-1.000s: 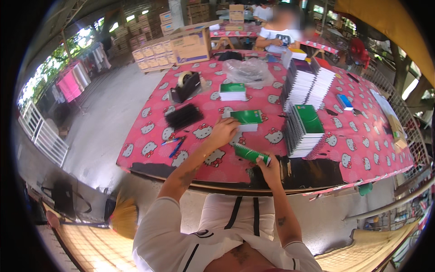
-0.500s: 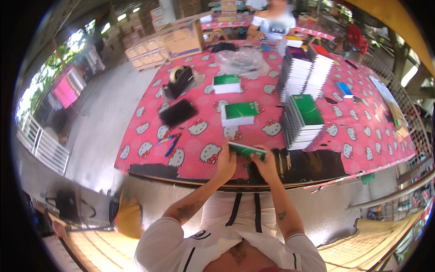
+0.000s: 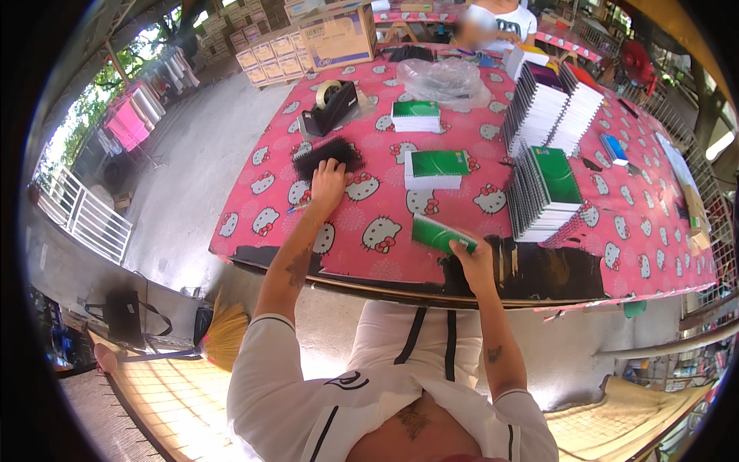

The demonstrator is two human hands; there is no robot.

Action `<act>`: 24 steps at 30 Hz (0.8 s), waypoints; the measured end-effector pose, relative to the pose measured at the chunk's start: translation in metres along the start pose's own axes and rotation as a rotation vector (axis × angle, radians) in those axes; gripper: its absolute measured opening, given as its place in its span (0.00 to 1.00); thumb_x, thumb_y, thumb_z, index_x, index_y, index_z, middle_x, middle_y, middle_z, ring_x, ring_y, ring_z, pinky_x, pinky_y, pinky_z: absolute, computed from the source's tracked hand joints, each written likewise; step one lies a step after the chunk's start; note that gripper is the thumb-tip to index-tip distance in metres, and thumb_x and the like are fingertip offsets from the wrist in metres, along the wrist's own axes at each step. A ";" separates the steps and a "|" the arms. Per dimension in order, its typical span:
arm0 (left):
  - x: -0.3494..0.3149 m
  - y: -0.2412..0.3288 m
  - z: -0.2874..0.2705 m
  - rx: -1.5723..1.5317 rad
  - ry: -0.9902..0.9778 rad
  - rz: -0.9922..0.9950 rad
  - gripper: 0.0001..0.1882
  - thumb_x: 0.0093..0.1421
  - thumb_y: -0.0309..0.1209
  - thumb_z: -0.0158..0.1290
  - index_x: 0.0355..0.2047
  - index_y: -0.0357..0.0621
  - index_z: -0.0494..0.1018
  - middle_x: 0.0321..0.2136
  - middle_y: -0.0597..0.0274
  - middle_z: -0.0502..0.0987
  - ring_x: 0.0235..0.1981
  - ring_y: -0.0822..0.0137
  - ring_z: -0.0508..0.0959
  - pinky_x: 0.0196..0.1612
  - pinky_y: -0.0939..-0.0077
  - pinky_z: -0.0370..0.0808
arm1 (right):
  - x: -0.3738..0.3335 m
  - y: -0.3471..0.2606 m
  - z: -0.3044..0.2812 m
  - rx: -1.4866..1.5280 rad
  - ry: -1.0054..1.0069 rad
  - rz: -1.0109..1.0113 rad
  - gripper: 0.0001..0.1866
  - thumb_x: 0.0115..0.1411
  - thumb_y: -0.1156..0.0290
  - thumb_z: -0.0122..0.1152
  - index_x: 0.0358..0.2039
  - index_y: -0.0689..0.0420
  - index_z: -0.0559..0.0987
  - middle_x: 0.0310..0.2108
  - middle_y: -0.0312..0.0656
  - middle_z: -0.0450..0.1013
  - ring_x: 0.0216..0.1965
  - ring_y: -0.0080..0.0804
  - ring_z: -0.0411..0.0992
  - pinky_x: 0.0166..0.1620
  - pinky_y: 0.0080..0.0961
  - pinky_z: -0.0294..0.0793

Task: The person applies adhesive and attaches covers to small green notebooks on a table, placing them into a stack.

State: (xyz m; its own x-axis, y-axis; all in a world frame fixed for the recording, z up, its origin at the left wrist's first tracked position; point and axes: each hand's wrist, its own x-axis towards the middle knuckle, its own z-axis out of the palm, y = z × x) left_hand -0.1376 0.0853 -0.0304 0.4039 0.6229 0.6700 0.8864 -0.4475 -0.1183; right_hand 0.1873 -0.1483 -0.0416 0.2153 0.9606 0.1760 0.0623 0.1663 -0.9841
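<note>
In my right hand (image 3: 473,254) is a small green-covered notebook (image 3: 439,233), tilted above the near part of the table, with my thumb over its right corner. My left hand (image 3: 331,177) reaches across to a pile of black spiral binding coils (image 3: 314,159), its fingers slightly apart and touching the pile's near edge. Whether a coil is between the fingertips is hard to see. Just beyond the held notebook sits a short stack of green notebooks (image 3: 436,165), and a second green stack (image 3: 416,115) lies farther back. To the right stands a taller stack of spiral-bound green notebooks (image 3: 548,192).
A black tape dispenser (image 3: 329,108) sits behind the coils. Clear plastic wrap (image 3: 444,83), tall notebook stacks (image 3: 537,108) and a blue box (image 3: 613,149) occupy the pink patterned table (image 3: 362,266). A person (image 3: 512,19) is at the far side. Cardboard boxes (image 3: 339,38) stand at back left.
My left hand has let go of the green notebook and moved left and away to the black coils. The right hand keeps the notebook, now alone. The view has shifted slightly.
</note>
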 end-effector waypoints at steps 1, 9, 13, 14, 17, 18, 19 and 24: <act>0.001 -0.007 -0.002 0.012 -0.038 0.031 0.07 0.60 0.32 0.57 0.36 0.44 0.77 0.34 0.59 0.75 0.38 0.57 0.76 0.43 0.61 0.74 | 0.000 -0.001 0.003 0.019 -0.014 0.002 0.15 0.63 0.77 0.63 0.50 0.66 0.79 0.41 0.38 0.79 0.41 0.20 0.73 0.46 0.20 0.73; 0.017 0.068 -0.068 -0.412 0.108 -0.036 0.08 0.61 0.25 0.55 0.42 0.42 0.74 0.31 0.54 0.75 0.34 0.50 0.77 0.38 0.58 0.76 | -0.003 0.002 0.005 0.103 -0.010 0.010 0.14 0.63 0.77 0.63 0.49 0.65 0.79 0.40 0.36 0.79 0.40 0.18 0.73 0.45 0.18 0.73; -0.026 0.131 -0.111 -0.979 -0.129 -0.060 0.12 0.61 0.22 0.56 0.46 0.39 0.77 0.32 0.55 0.80 0.25 0.61 0.79 0.26 0.71 0.74 | -0.005 -0.006 0.006 0.107 -0.018 0.003 0.14 0.63 0.78 0.62 0.49 0.65 0.80 0.39 0.35 0.79 0.40 0.17 0.72 0.44 0.18 0.73; -0.030 0.134 -0.118 -0.967 -0.143 -0.075 0.12 0.61 0.23 0.57 0.46 0.39 0.77 0.32 0.55 0.80 0.26 0.64 0.79 0.26 0.73 0.73 | -0.006 -0.007 0.008 0.113 -0.025 -0.003 0.14 0.64 0.78 0.62 0.49 0.65 0.80 0.39 0.35 0.79 0.40 0.17 0.72 0.44 0.18 0.73; -0.037 0.139 -0.120 -0.973 -0.192 -0.154 0.11 0.61 0.24 0.58 0.45 0.39 0.80 0.31 0.57 0.80 0.26 0.71 0.79 0.26 0.77 0.72 | -0.005 -0.003 0.009 0.087 -0.011 -0.008 0.14 0.64 0.78 0.62 0.49 0.65 0.80 0.39 0.35 0.79 0.39 0.17 0.73 0.43 0.17 0.73; -0.040 0.137 -0.120 -0.989 -0.211 -0.211 0.10 0.61 0.24 0.59 0.44 0.39 0.80 0.31 0.57 0.80 0.26 0.71 0.78 0.26 0.77 0.72 | -0.005 -0.002 0.011 0.071 -0.005 -0.007 0.13 0.64 0.78 0.62 0.49 0.65 0.80 0.39 0.36 0.79 0.39 0.17 0.73 0.43 0.17 0.73; -0.042 0.136 -0.119 -1.005 -0.230 -0.267 0.10 0.61 0.24 0.59 0.43 0.39 0.81 0.31 0.57 0.80 0.26 0.71 0.78 0.26 0.77 0.72 | -0.005 -0.003 0.010 0.089 -0.003 0.004 0.13 0.63 0.78 0.63 0.49 0.65 0.80 0.39 0.36 0.79 0.39 0.17 0.73 0.43 0.17 0.73; -0.037 0.143 -0.112 -0.996 -0.065 -0.151 0.10 0.59 0.24 0.61 0.42 0.39 0.81 0.31 0.57 0.80 0.28 0.66 0.80 0.28 0.76 0.73 | -0.005 0.000 0.012 0.113 0.014 -0.001 0.13 0.63 0.77 0.63 0.48 0.65 0.80 0.38 0.35 0.79 0.39 0.17 0.73 0.42 0.17 0.73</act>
State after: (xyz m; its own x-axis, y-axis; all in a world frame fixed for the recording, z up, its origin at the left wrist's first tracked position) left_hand -0.0511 -0.0738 0.0105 0.3411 0.7379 0.5824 0.3492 -0.6746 0.6503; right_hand 0.1749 -0.1505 -0.0430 0.2290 0.9573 0.1763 -0.0479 0.1920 -0.9802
